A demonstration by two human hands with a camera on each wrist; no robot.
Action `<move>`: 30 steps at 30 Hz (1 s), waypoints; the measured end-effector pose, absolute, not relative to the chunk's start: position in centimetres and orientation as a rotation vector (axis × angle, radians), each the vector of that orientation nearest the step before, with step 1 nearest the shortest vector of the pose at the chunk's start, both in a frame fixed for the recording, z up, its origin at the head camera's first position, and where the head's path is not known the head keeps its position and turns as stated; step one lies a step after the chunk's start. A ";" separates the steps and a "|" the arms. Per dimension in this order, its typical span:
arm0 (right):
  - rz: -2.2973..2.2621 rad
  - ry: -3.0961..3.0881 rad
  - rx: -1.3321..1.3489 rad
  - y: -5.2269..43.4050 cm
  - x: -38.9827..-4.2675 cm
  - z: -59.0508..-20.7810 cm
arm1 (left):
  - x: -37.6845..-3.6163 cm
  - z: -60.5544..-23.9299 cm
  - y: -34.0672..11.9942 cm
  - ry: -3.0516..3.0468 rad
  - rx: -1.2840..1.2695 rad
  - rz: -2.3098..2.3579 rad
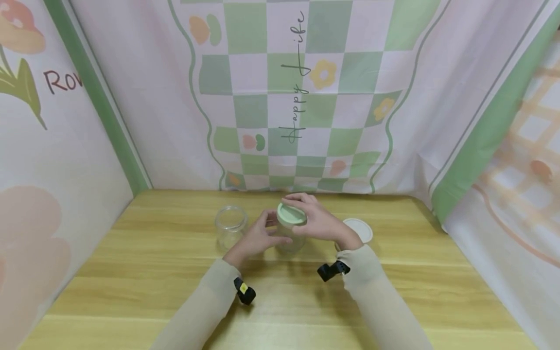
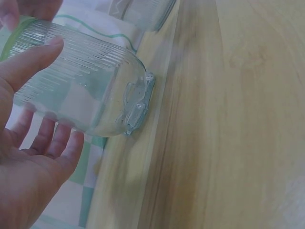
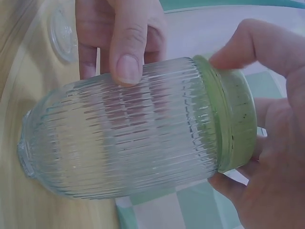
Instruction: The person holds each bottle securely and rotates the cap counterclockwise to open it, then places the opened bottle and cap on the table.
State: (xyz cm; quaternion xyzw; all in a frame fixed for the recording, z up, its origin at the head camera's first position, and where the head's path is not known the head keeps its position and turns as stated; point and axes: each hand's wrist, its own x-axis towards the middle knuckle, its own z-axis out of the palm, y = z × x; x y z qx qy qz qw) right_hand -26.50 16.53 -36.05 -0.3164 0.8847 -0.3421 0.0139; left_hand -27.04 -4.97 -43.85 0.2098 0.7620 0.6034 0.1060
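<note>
A ribbed clear glass jar (image 1: pixel 290 237) stands upright on the wooden table (image 1: pixel 175 272), with a pale green lid (image 1: pixel 290 214) on its mouth. My left hand (image 1: pixel 272 232) holds the jar's body from the left, thumb (image 3: pixel 126 45) pressed on the ribbed glass (image 3: pixel 124 136) and fingers (image 2: pixel 55 140) curled behind it. My right hand (image 1: pixel 304 208) comes from the right and above, its fingers wrapped round the green lid (image 3: pixel 234 119). The left wrist view shows the jar's base (image 2: pixel 136 107) on the table.
A second clear jar (image 1: pixel 230 225) with no lid stands just left of my hands. A white lid (image 1: pixel 358 229) lies flat on the table to the right, behind my right wrist. Patterned cloth walls (image 1: pixel 306 97) close in the back and both sides.
</note>
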 end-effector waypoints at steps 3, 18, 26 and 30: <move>-1.081 2.759 -1.015 16.6 -26.5 -36.3 | -27.0 -43.8 -4.9 2.247 0.610 1.776; -0.746 3.050 -0.969 15.5 -25.9 -35.2 | -26.9 -43.7 -5.0 2.249 0.583 1.766; -0.637 3.041 -0.937 15.5 -25.8 -34.9 | -26.9 -43.6 -5.0 2.242 0.572 1.764; -0.663 3.010 -0.918 15.5 -25.8 -34.9 | -26.9 -43.5 -5.0 2.229 0.564 1.771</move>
